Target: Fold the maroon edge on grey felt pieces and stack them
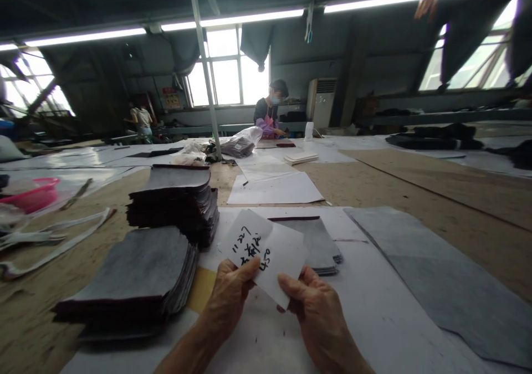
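Note:
A white paper (286, 257) with black handwriting is held up between both hands over the white sheet (374, 307) on the table. My left hand (235, 291) pinches its lower left part, thumb on top. At its lower right, my right hand (311, 299) grips the paper between thumb and fingers. Left of my left hand stands a thick stack of grey pieces (133, 263) with dark edges. Behind it is a second tall stack (178, 196). A smaller grey stack (318, 241) lies behind the paper, partly hidden by it.
A large grey sheet (449, 274) lies at the right. White straps (62, 241) and a pink basin (37, 194) are at the left. Farther back are white sheets (274, 188), a plastic bag (243, 141), a metal pole (208, 63) and a person (268, 113) across the table.

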### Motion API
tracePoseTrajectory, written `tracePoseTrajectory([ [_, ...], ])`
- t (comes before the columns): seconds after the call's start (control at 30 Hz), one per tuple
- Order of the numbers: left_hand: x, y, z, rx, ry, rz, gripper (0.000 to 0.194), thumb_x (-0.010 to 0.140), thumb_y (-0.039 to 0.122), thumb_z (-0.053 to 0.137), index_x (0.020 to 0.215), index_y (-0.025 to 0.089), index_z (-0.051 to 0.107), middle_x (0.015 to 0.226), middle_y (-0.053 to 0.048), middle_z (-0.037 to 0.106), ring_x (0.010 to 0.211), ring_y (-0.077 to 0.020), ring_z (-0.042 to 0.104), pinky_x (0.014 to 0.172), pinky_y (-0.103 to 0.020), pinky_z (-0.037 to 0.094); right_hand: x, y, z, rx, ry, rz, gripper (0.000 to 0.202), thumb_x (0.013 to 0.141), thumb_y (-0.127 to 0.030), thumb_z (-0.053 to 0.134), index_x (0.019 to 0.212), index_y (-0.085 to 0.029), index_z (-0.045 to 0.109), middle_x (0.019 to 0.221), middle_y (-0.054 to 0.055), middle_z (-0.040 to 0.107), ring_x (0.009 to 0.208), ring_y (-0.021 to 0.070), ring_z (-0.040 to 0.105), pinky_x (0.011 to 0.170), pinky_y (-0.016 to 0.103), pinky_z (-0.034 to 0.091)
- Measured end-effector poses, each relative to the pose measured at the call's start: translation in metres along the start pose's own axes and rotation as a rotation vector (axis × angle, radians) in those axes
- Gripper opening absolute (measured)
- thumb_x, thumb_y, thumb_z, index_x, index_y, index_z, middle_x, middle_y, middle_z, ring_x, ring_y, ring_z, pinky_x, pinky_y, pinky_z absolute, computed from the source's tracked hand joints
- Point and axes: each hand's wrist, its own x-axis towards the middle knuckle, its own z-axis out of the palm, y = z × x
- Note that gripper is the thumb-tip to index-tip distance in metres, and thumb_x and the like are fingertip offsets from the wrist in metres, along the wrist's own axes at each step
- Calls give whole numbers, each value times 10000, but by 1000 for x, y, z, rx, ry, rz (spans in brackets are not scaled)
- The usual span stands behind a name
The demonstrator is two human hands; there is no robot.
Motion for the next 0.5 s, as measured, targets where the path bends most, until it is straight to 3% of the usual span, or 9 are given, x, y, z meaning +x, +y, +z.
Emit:
tracePoseTrajectory([
  [0.23,-4,16,-12,112,5,-156,302,512,109,751,792,51,653,714,-110,692,557,-187,622,522,-253,494,2,-19,-6,6,94,41,284,568,-388,706,685,-147,613,622,7,606,549,136,525,487,233,401],
  [0.37,-6,20,-14,170,-11,-209,299,501,105,756,780,42,669,713,-126,694,564,-204,632,533,-265,504,2,-22,-10,-113,148,39,265,526,-321,748,688,-144,636,528,-10,585,490,144,511,464,240,376],
  [0.5,-2,20,-19,206,34,-200,281,528,120,760,790,68,673,742,-107,702,605,-199,646,557,-251,515,7,-18,-16,-157,264,-53,238,556,-355,722,677,-172,628,520,-36,583,493,125,492,479,229,379],
])
